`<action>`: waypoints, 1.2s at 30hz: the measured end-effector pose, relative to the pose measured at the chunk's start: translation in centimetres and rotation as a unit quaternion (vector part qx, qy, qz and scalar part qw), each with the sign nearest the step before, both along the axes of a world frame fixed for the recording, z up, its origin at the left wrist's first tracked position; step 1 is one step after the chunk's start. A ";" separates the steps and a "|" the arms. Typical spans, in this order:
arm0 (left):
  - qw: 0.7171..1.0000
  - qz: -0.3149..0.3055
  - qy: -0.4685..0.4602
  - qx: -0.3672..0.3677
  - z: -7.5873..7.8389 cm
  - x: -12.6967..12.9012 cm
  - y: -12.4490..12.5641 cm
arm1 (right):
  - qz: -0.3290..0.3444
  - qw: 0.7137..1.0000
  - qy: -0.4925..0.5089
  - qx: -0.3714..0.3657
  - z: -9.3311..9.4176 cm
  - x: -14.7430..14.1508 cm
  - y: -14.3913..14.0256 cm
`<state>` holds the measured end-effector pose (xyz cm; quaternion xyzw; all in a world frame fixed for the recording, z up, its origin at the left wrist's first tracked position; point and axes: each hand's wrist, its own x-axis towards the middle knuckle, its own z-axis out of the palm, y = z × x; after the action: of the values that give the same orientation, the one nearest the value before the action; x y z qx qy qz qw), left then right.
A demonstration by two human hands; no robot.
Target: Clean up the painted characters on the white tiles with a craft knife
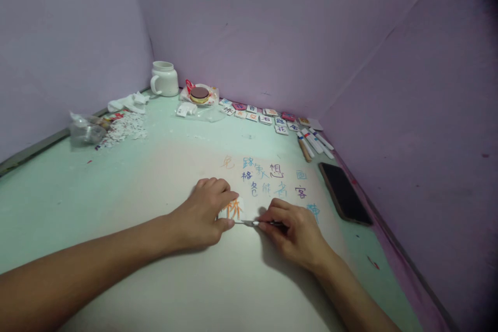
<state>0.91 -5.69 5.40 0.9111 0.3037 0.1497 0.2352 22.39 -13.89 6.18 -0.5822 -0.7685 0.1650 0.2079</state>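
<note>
- Our right hand sits nearest us, its fingers pinched closed around a thin craft knife whose metal tip points left.
- Knife and blade lie almost level across our view, long axis running left to right, the tip reaching just under the small white tile.
- Our left hand presses that tile down, fingers curled over its left edge and thumb closed against its lower side; the tile bears an orange character.
- So the tile lies directly left of the knife tip, touching or nearly so, with our left hand the nearer of the two to it.
- Beyond, coloured characters mark the sheet on the table.
- Farther out lie a dark phone, marker pens, a row of tiles and a white mug.
</note>
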 end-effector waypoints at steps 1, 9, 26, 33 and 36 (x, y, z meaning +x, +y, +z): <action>1.000 0.000 0.002 -0.003 0.1 0.0 0.0 | 0.014 1.000 0.002 -0.012 0.1 0.1 -0.1; 0.999 -0.005 0.034 -0.017 0.8 -0.3 0.0 | -0.037 0.996 0.075 0.031 -1.0 1.2 0.1; 0.998 0.033 0.055 0.007 1.1 -1.0 -0.7 | -0.030 0.993 0.084 0.081 -1.3 0.4 -0.1; 0.996 0.033 0.075 0.028 1.4 -0.9 -0.6 | -0.028 0.996 0.041 0.079 -1.3 -0.3 -0.5; 0.996 0.025 0.081 0.031 1.3 -0.9 -0.6 | -0.026 0.996 0.037 0.083 -1.5 -0.7 -0.4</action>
<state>-0.03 -6.33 6.74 0.9192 0.3394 0.0910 0.1775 21.71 -14.34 4.68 -0.5764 -0.7558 0.1165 0.2881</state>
